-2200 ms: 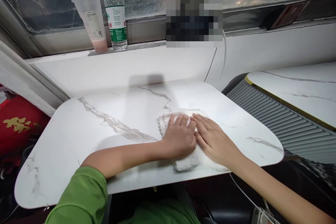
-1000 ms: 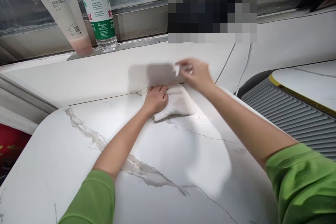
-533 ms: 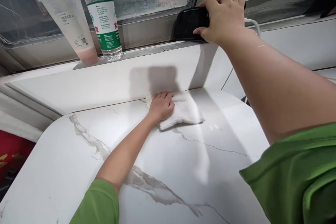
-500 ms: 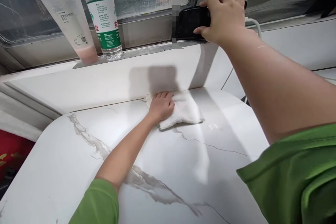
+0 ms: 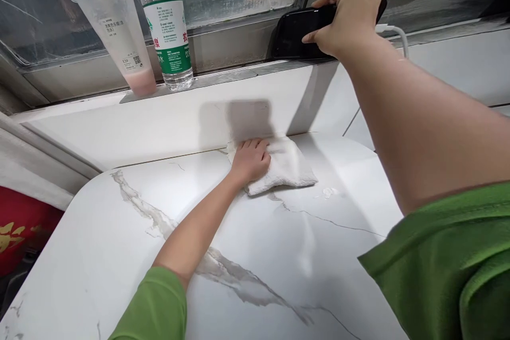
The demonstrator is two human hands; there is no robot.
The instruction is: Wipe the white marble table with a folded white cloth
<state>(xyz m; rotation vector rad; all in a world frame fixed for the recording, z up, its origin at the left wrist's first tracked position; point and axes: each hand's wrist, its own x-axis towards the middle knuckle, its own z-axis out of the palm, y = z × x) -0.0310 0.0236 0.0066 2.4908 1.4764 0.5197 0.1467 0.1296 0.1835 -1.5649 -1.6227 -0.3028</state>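
Down on the marble-patterned surface (image 5: 346, 276), the left hand (image 5: 250, 162) lies palm-down, fingers fairly straight and close together, on a folded white cloth (image 5: 289, 167) right by the wall panel (image 5: 167, 125). Up at the window ledge (image 5: 235, 75), the right hand (image 5: 353, 16) is closed around a black smartphone (image 5: 292, 36), thumb in front, some fingertips lost behind it, the hand covering part of the phone! The plastic cup (image 5: 115, 32) and water bottle (image 5: 169, 34) have their tops cut off by the frame.
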